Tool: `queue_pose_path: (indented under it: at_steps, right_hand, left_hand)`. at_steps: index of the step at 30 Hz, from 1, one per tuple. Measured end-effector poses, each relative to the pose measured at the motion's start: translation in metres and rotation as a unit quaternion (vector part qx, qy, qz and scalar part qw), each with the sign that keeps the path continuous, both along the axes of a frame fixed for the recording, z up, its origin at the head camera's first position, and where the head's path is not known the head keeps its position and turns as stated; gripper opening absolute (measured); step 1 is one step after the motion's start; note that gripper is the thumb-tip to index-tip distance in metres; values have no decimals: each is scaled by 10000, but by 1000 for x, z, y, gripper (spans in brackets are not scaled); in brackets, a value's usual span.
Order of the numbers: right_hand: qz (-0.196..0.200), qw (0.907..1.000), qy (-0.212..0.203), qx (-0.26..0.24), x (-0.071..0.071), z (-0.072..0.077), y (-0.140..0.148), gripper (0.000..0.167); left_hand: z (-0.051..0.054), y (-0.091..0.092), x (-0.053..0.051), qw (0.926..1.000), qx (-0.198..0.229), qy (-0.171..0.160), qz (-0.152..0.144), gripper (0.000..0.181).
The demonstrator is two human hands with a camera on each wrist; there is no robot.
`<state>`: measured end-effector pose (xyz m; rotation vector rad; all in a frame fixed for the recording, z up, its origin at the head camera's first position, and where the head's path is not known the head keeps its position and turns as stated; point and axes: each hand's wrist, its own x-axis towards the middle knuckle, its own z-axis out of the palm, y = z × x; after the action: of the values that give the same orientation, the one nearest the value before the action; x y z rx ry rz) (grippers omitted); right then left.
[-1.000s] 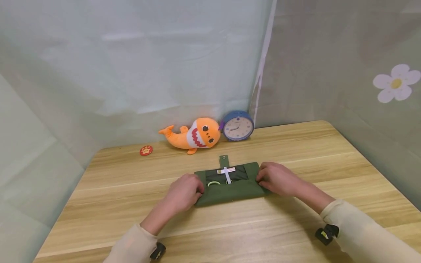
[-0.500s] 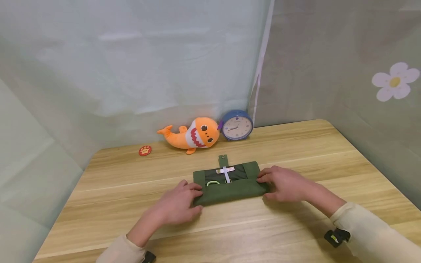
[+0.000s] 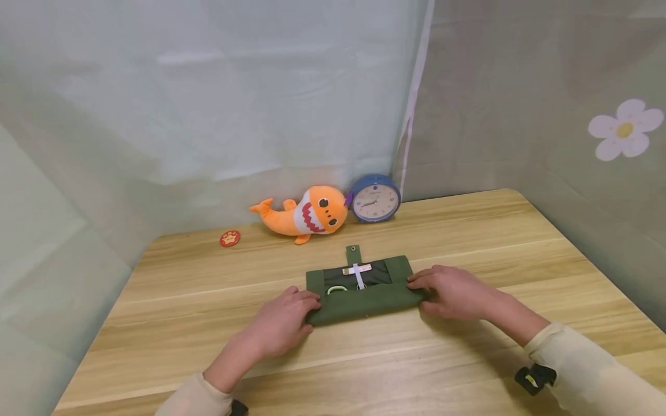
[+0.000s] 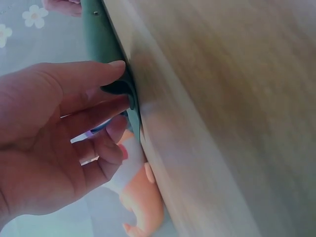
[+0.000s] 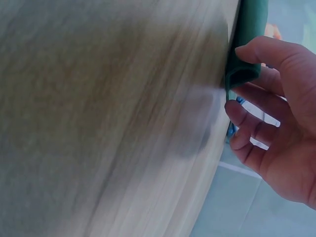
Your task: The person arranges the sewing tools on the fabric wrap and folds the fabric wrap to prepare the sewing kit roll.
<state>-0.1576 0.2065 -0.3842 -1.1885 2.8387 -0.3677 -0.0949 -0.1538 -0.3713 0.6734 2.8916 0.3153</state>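
Note:
A dark green fabric roll-up pouch [image 3: 364, 306] lies partly rolled from its near side, its far strap with a snap pointing away. In the dark inner section show a light green curved handle [image 3: 337, 289], a white strap [image 3: 359, 276] and a small white label. My left hand [image 3: 278, 320] pinches the left end of the rolled part; in the left wrist view the thumb [image 4: 111, 71] lies on its near face, fingers beyond. My right hand [image 3: 455, 292] pinches the right end likewise, and the right wrist view shows the roll's hollow end [image 5: 244, 75] between thumb and fingers.
Behind the pouch an orange plush shark [image 3: 307, 214] lies beside a blue alarm clock [image 3: 376, 199]. A red round badge [image 3: 229, 238] is at the back left of the wooden table [image 3: 395, 375]. Cloth hangings [image 3: 234, 104] stand behind and at the sides.
Both hands have shifted their hold toward the near edge of the pouch, thumbs coming to its front. The left hand has moved slightly left and nearer. The pouch looks about the same.

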Motion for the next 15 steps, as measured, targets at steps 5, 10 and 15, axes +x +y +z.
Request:
queue_pose_path:
  at_steps: [5, 10, 15]
  right_hand:
    - [-69, 9999, -143, -47, -2, 0, 1, 39]
    - [-142, 9988, -406, -223, -5, 1, 4, 35]
    - [-238, 9896, -1160, -812, -13, 1, 7, 28]
  left_hand:
    - [1, -2, 1, 9998, 134, -128, 60, 35]
    - [1, -8, -1, 9990, 410, -178, -73, 32]
    - [4, -17, -10, 9935, 978, -583, -75, 28]
